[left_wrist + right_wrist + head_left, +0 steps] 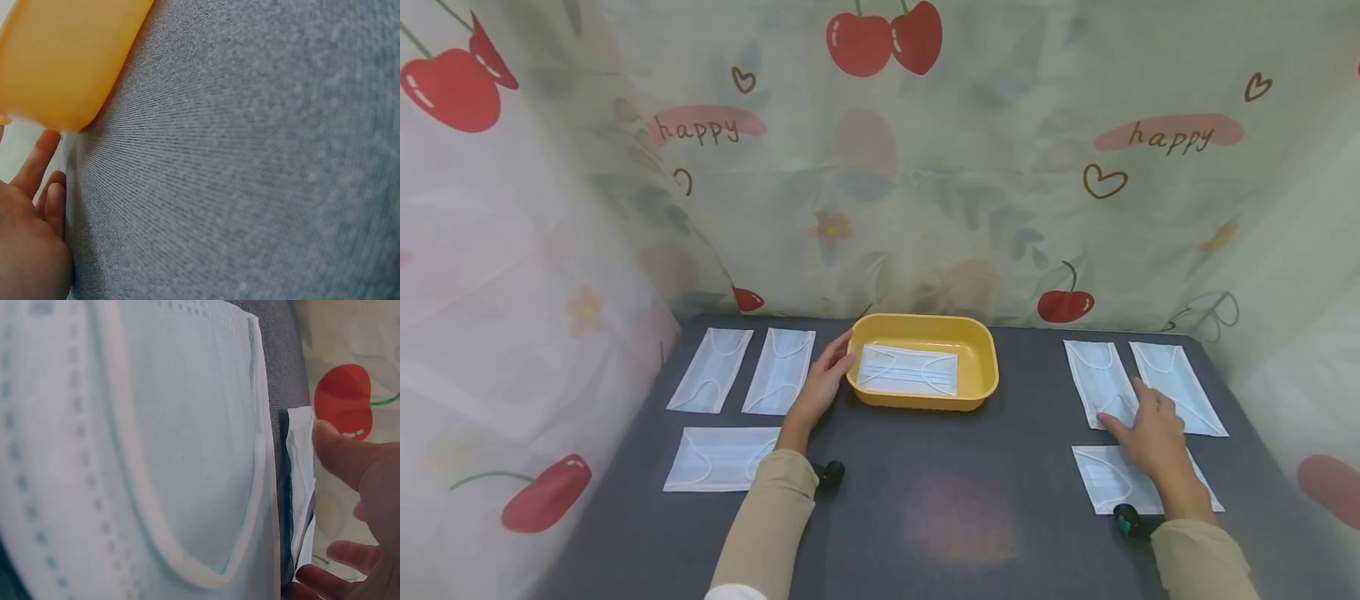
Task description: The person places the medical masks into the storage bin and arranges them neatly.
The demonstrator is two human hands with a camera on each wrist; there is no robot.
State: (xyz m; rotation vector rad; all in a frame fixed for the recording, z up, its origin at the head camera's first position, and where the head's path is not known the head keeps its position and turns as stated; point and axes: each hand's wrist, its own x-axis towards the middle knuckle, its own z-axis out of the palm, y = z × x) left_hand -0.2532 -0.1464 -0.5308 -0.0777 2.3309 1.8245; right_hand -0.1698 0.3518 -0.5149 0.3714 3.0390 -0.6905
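My left hand [822, 385] is at the left side of a yellow plastic basin [981, 358], its fingers touching the rim and outer wall. In the left wrist view, extended fingers [42, 156] show beside the basin's wall. Inside the basin lies a light blue face mask [907, 371] with white ear loops. On the right, my right hand [1157, 433] hovers low over several masks, thumb and fingers spread. Its thumb is close over the lower end of an upright-lying mask [1093, 371]. Another mask [1176, 383] lies right of it, and a sideways mask [1105, 479] is partly hidden under the hand.
On the left of the dark grey table [917, 517] lie two upright masks, one outer [711, 371] and one inner [781, 367], plus a sideways mask [718, 458] in front. A cherry-patterned curtain [910, 200] encloses the table's back and sides.
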